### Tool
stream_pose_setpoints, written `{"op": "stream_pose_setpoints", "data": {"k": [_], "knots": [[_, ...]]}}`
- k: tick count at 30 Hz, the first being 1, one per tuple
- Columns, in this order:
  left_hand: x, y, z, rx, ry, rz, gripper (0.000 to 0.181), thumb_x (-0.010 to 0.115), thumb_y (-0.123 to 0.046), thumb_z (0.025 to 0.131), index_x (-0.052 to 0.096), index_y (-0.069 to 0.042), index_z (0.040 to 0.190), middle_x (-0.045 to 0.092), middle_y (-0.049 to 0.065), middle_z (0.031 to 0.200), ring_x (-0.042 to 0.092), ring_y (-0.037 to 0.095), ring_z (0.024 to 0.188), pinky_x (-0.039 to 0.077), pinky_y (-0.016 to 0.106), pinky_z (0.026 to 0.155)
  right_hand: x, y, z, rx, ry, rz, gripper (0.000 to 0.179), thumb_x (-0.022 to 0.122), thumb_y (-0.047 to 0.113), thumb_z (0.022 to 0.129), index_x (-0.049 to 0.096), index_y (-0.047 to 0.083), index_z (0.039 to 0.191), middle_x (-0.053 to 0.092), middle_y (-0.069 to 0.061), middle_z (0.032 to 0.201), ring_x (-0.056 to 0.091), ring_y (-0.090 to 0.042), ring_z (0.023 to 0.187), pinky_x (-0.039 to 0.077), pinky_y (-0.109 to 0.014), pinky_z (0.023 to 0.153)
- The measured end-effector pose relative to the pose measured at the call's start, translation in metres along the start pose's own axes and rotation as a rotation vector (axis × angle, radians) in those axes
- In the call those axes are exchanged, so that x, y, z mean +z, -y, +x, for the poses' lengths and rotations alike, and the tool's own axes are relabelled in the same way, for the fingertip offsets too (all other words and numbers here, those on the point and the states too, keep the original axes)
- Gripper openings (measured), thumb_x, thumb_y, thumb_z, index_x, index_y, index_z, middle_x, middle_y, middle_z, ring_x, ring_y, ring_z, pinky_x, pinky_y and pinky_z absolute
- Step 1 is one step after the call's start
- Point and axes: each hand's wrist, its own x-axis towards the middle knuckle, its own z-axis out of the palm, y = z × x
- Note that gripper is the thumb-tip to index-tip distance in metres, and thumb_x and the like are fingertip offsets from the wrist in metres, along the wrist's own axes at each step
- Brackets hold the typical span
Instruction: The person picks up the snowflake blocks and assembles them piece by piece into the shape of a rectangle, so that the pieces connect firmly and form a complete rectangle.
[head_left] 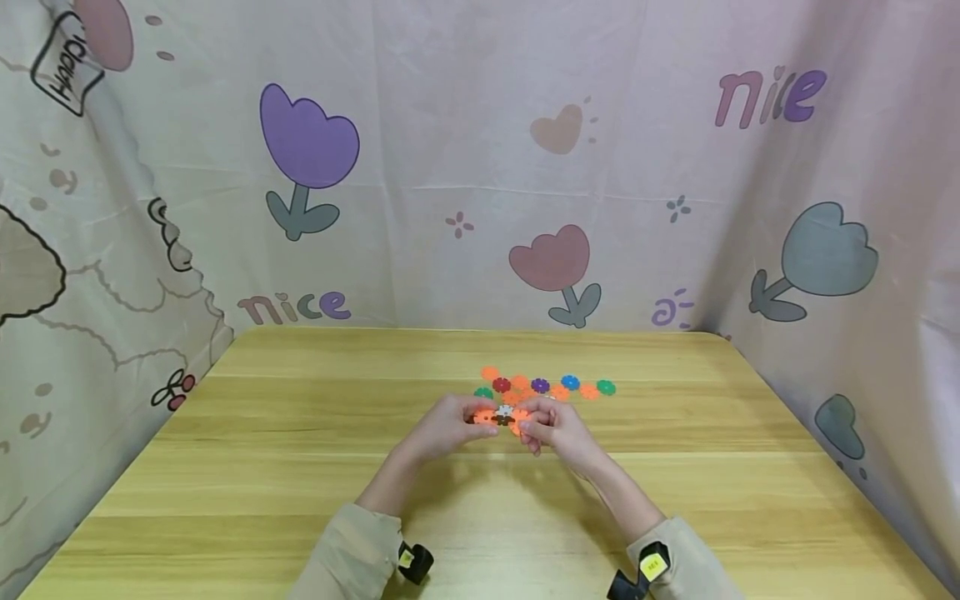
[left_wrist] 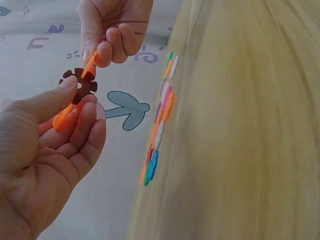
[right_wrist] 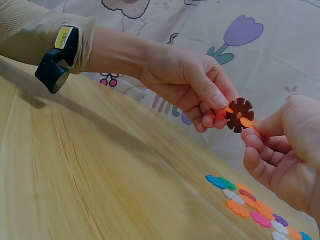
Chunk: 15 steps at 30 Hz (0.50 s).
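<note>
Up over the table, both hands hold a small joined piece made of notched plastic snowflake discs. At its middle is a brown snowflake disc [right_wrist: 240, 115], with an orange disc slotted in on either side. My left hand [head_left: 447, 429] grips the left orange disc [left_wrist: 62, 117], its thumb lying against the brown disc in the left wrist view. From the other side, my right hand [head_left: 564, 433] pinches the right orange disc [left_wrist: 90, 64] between thumb and fingers. The fingers partly hide both orange discs.
Behind the hands, several loose snowflake discs lie flat on the wooden table [head_left: 300, 417]: a blue disc [head_left: 570, 382], a purple disc [head_left: 540, 386], a red disc [head_left: 501, 385], a pink disc [right_wrist: 260, 219], plus green, white and orange ones. A printed curtain [head_left: 450, 100] surrounds the table's back and sides.
</note>
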Motion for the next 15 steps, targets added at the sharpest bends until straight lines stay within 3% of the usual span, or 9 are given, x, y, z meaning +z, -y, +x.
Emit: {"op": "stream_pose_setpoints", "data": {"k": [2,5,9,15], "knots": [[0.0007,-0.0002,-0.0001,0.004,0.002,-0.008,0.04,0.066,-0.011,0.086,0.057,0.004,0.121,0.059,0.007,0.083,0.029,0.01,0.046,0.037,0.022,0.049,0.0001,0.0002,-0.0004,-0.002,0.004,0.012,0.029,0.056,0.004,0.091,0.05,-0.011,0.115,0.059,-0.005,0.071,0.053,-0.013,0.06,0.047,-0.024,0.056],[0.0015,-0.0003,-0.0001,0.015,0.004,-0.012,0.039,0.066,-0.011,0.086,0.057,0.004,0.121,0.06,0.008,0.084,0.028,0.009,0.044,0.034,0.021,0.046,-0.0001,0.0004,-0.0003,0.007,0.003,0.042,0.028,0.055,0.003,0.091,0.049,-0.013,0.114,0.059,-0.005,0.071,0.053,-0.012,0.06,0.046,-0.023,0.055],[0.0019,-0.0003,0.0003,0.03,0.005,-0.009,0.039,0.065,-0.013,0.086,0.058,0.002,0.122,0.063,0.011,0.104,0.028,0.009,0.044,0.04,0.022,0.052,-0.0008,0.0009,0.0004,0.018,-0.002,0.073,0.028,0.054,0.001,0.09,0.048,-0.013,0.113,0.058,-0.005,0.072,0.052,-0.012,0.06,0.045,-0.022,0.055],[0.0017,-0.0002,0.0012,0.031,0.001,-0.001,0.041,0.066,-0.018,0.086,0.059,0.0,0.122,0.061,0.014,0.117,0.029,0.009,0.046,0.045,0.027,0.064,-0.0012,0.0021,0.0008,0.016,0.002,0.089,0.029,0.054,0.001,0.091,0.047,-0.013,0.115,0.058,-0.004,0.072,0.052,-0.012,0.059,0.045,-0.022,0.055]]}}
